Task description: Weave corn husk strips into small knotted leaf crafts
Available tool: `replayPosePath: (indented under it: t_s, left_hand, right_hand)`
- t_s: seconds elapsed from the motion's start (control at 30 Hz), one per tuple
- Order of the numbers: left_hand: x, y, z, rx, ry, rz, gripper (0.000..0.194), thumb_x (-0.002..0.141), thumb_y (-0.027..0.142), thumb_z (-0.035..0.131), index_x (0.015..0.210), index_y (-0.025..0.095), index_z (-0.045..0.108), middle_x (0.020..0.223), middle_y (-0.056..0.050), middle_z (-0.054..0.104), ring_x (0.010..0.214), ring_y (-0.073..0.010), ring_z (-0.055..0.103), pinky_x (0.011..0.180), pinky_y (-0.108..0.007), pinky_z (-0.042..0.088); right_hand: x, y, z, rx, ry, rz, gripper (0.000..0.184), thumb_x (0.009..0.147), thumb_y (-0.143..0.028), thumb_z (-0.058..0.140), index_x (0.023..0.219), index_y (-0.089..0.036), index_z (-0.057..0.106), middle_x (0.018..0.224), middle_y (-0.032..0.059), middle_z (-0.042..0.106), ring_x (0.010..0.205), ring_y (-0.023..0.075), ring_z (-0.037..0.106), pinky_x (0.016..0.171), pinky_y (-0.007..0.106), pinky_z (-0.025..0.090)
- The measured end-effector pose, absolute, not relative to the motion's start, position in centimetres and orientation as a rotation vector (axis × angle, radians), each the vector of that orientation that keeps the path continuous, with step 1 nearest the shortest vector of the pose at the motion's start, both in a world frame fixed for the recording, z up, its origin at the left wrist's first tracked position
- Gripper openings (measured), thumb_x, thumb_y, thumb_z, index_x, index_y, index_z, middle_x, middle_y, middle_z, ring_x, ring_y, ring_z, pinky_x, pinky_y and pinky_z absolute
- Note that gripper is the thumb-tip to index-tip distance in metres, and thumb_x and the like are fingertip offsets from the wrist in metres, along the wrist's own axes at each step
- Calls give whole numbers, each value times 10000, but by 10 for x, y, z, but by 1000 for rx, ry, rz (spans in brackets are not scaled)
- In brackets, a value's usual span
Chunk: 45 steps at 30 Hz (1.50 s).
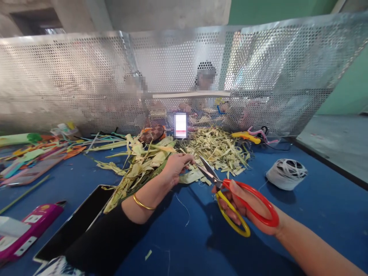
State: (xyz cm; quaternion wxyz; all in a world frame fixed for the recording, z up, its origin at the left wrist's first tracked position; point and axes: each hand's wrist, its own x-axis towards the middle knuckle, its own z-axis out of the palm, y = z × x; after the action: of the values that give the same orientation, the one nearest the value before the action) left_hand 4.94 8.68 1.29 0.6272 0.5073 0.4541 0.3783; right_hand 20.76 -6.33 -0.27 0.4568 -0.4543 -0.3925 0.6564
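Note:
My right hand (244, 203) is wrapped round the handles of a pair of scissors (211, 173), one handle red and the other yellow. The blades are parted and point up and left, their tips close to the fingers of my left hand (176, 166). That hand is closed in a pinch over a pale strip of dried husk (191, 177), partly hidden by the fingers. Beneath and left of it lies a heap of long dried husks (140, 161). Beyond the scissors spreads a pile of short cut husk pieces (218, 147).
A ball of white string (287, 174) sits at the right. A lit phone (181, 125) stands against the perforated metal screen (94, 84), with people behind it. At left are a black tray (77, 218), a purple packet (34, 226) and coloured strips (31, 161). Yellow-handled scissors (246, 137) lie behind.

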Motion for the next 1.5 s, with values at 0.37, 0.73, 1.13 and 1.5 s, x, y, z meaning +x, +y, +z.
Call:
replayPosePath:
  t_s: [0.37,0.73,1.13,1.5]
  left_hand:
    - [55,75,12,1176,1046,789,106,588,212,647,621,126,597,631,-13,624,416,-21,365,381,-154,181]
    - [57,72,10,1126,1023,725,135,595,220,656,660,118,594,678,-40,638,437,-29,380,377,-153,175]
    - [60,69,8,1150,1012,664,128,603,228,662,669,129,617,629,-24,630,447,-40,395,411,-157,238]
    - [62,69,3,1139,1001,695,85,606,196,646,633,126,605,622,-27,621,438,-33,388,410,-163,217]
  right_hand:
    - [206,-61,-2,-1128,-956,1610,551,703,-681,568,920,-174,546,628,-17,515,470,82,455,412,191,363]
    - [203,-62,10,-1402,-1048,1404,533,615,-639,679,843,-178,541,591,-48,498,431,60,445,377,177,336]
    - [201,-56,2,-1508,-1005,1345,451,601,-555,730,797,-180,573,521,-80,420,359,33,350,298,158,277]
    - [189,-57,9,-1458,-1008,1349,438,593,-507,747,597,-199,436,460,-97,287,357,29,253,308,193,171]
